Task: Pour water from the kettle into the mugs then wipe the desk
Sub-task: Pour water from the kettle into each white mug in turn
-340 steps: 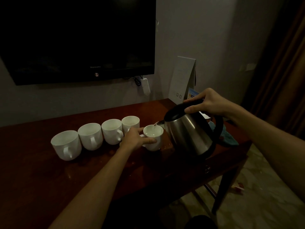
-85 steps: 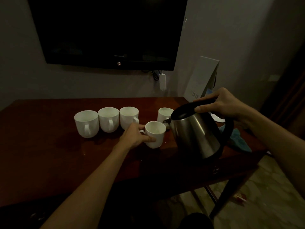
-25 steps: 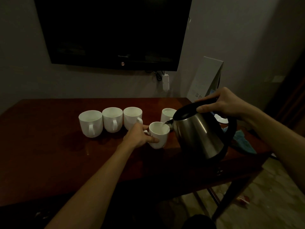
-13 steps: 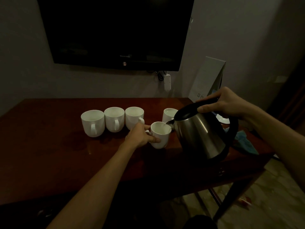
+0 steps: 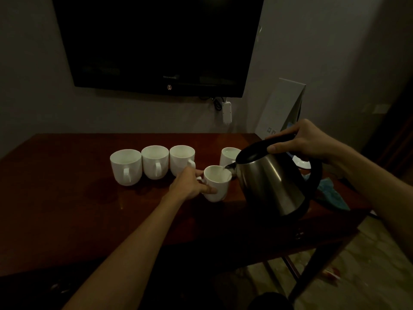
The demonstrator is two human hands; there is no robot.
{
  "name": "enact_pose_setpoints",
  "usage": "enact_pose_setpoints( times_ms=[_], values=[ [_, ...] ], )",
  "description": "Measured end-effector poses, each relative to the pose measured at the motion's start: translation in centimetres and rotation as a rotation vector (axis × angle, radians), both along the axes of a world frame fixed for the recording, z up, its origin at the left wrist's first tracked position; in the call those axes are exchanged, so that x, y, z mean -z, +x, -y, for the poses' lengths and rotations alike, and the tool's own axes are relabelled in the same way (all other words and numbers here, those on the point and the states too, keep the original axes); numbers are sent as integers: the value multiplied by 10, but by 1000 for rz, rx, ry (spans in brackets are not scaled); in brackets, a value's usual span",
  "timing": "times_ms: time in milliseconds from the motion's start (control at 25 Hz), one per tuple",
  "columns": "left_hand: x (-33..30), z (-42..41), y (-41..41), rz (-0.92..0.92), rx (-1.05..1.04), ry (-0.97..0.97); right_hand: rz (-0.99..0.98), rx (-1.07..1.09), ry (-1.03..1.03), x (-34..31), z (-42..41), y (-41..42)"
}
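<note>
Five mugs stood on the desk [image 5: 67, 198]; left hand [image 5: 187, 185] gripped one mug [image 5: 218, 183], right hand [image 5: 306, 139] clasped one tilted kettle [image 5: 271, 180].

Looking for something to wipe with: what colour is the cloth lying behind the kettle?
Teal blue; the cloth shows in the head view, right of the kettle.

all five mugs [image 5: 154, 162] are plain white, no pattern. the kettle [image 5: 271, 184] I'm holding is brushed silver steel with a black lid and handle. desk [image 5: 67, 198] is dark reddish-brown wood, the cloth [image 5: 333, 193] is teal blue, tv [image 5: 156, 41] is black, wall is grey
</note>
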State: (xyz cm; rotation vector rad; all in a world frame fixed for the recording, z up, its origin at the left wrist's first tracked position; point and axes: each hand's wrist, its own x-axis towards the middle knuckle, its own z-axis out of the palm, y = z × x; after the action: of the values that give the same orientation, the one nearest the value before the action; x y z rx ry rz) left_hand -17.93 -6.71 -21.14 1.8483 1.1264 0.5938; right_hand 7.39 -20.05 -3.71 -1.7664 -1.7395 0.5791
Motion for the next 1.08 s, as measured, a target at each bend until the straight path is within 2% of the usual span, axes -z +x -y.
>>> enact_pose_setpoints(
  times_ms=[1080],
  values=[
    [1, -2, 2, -17, -6, -3, 55, -38, -6, -4, -5, -8]
  ],
)
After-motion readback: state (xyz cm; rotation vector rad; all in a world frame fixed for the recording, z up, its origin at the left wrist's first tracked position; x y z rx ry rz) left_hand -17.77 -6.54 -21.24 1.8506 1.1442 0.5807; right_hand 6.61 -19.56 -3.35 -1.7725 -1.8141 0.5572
